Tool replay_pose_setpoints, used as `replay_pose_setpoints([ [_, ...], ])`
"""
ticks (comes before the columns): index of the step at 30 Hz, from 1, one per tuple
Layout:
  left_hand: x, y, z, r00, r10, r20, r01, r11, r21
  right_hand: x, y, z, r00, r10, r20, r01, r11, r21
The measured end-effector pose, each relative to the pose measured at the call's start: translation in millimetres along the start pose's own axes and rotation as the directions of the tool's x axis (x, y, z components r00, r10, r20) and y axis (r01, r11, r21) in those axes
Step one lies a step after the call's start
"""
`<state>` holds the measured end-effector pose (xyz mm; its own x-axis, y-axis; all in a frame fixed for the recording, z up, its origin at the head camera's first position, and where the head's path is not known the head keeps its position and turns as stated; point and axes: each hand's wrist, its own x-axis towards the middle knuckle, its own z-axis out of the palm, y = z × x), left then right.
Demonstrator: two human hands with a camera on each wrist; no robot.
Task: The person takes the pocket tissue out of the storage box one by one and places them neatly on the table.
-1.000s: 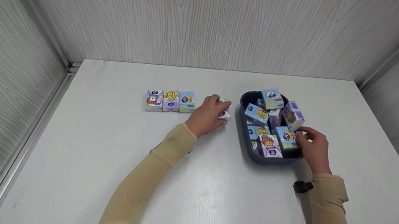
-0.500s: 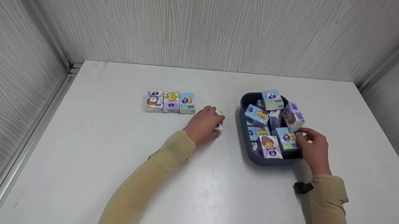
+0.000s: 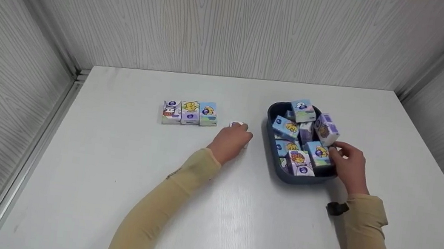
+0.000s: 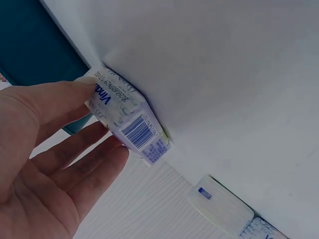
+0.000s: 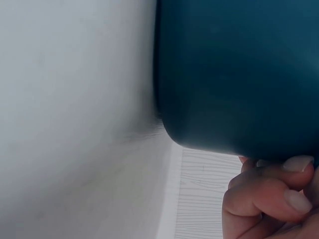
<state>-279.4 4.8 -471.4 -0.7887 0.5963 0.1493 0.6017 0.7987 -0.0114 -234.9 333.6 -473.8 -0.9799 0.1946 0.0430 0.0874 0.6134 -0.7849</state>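
Observation:
In the head view the left hand [image 3: 230,142] holds a small white box [image 3: 237,124], mostly covered by the fingers, on the white table. The left wrist view shows the left hand [image 4: 65,144] pinching this box [image 4: 124,112] between thumb and fingertips, with its barcode side visible. To its left stand a white-purple box [image 3: 172,113], a yellow-purple box [image 3: 190,114] and a blue box [image 3: 208,115], side by side. At the dark blue bin [image 3: 273,157], the right hand [image 3: 351,167] grips the right rim. Curled fingers of the right hand [image 5: 269,199] lie against the bin [image 5: 239,74].
Several small printed boxes lie jumbled in the bin, among them a blue one [image 3: 303,110] at its back and a purple one [image 3: 326,129] leaning on the right rim. Wood-grain panels [image 3: 234,27] rise behind and on both sides of the table [image 3: 207,234].
The left hand has come nearer the front edge with its box, which is turned and more hidden beneath the hand. The right hand, the bin and the three boxes in line have stayed put.

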Motion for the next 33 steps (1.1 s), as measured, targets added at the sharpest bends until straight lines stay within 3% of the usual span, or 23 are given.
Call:
replay_pose_setpoints([
  [4, 3.5, -7.6, 4.2, 1.0, -0.009, -0.016, 0.009, 1.0, -0.001, 1.1, -0.3, -0.3, 1.0, 0.009, 0.001, -0.009, 1.0, -0.009],
  [10, 8.3, -16.3, 9.8, 0.997, -0.03, -0.073, 0.036, 0.996, 0.081, 1.5, 0.8, 1.2, 1.0, -0.018, -0.021, 0.018, 1.0, -0.007],
  [18, 18.9, -22.0, 14.1, 0.993, -0.119, -0.008, 0.119, 0.985, 0.122, 0.4, 1.3, 3.0, 1.0, 0.003, -0.002, -0.003, 1.0, 0.001],
  [26, 22.9, -24.4, 12.3, 0.985, -0.167, -0.044, 0.171, 0.977, 0.125, 1.7, -0.2, 1.6, 0.999, 0.037, 0.011, -0.037, 0.999, 0.014],
  [33, 23.8, -27.3, 7.9, 0.984, -0.18, -0.011, 0.18, 0.976, 0.124, 2.2, 1.0, 0.2, 1.0, 0.025, 0.006, -0.025, 1.0, 0.008],
])
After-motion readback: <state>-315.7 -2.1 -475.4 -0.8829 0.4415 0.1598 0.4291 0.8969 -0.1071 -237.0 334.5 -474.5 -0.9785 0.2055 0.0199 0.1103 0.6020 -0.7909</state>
